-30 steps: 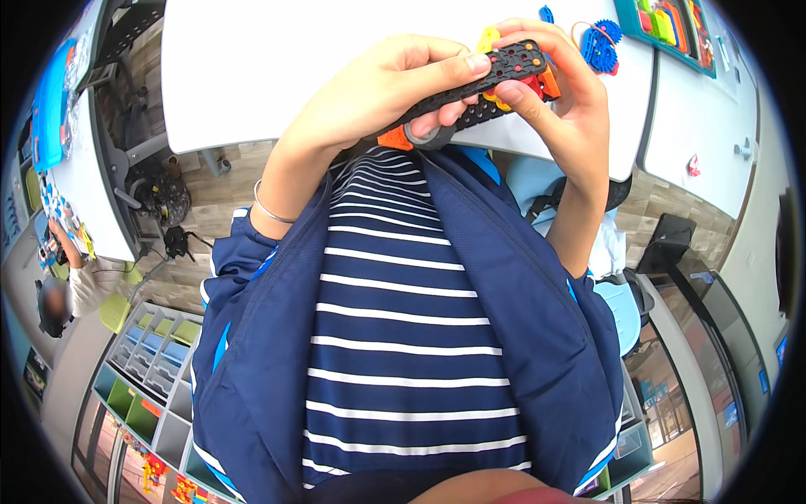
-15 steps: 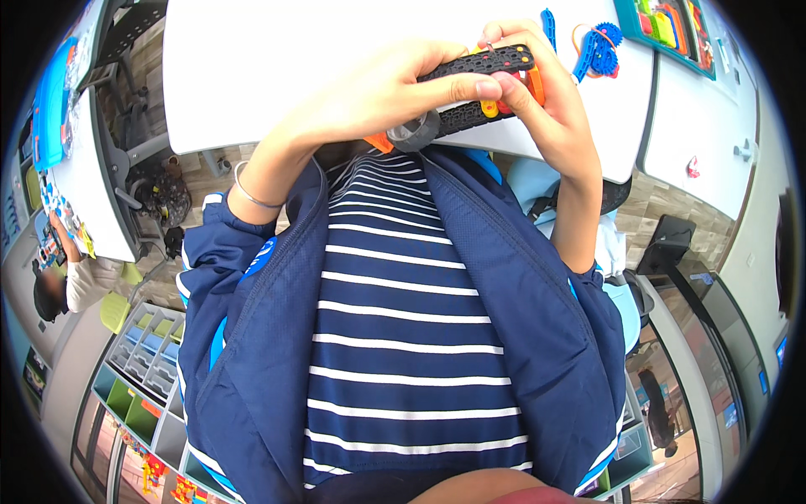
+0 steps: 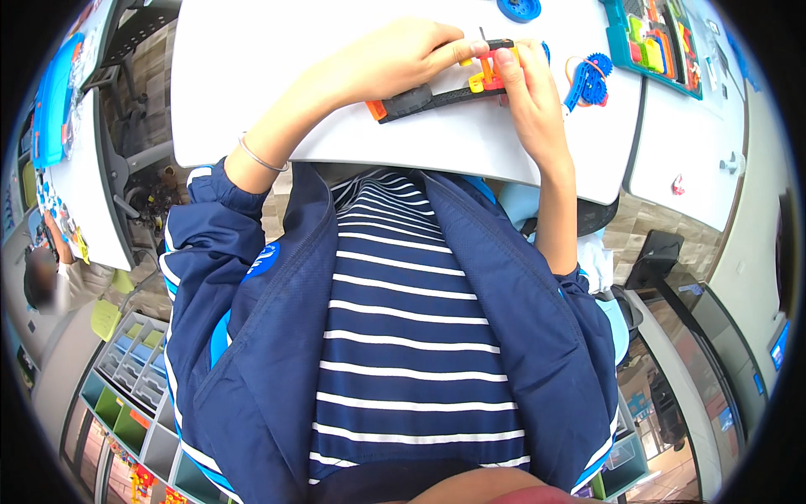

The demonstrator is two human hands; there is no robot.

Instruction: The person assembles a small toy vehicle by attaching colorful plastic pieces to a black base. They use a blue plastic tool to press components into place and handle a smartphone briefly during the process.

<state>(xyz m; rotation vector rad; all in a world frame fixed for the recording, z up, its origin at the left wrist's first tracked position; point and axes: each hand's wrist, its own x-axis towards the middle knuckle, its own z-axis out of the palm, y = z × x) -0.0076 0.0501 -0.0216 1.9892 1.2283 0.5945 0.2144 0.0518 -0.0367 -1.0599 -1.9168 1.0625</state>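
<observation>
Both my hands grip a toy construction model with a long black perforated beam, a dark grey wheel and an orange piece at its left end. My left hand reaches over the model from the left, its thumb and fingers pinched at the upper black beam. My right hand holds the right end, thumb up beside the red and orange parts. Between the hands a yellow connector shows. A thin dark rod sticks up near the fingertips. My fingers hide part of the upper beam.
The model is over a white table. To its right lie blue gears with a rubber band, and beyond it a blue wheel. A teal box of coloured parts stands at the far right. Another person works at the left.
My hands and the model have moved away from my body, further over the table. The model has turned, showing more of its yellow and orange parts. The blue wheel has come into view.
</observation>
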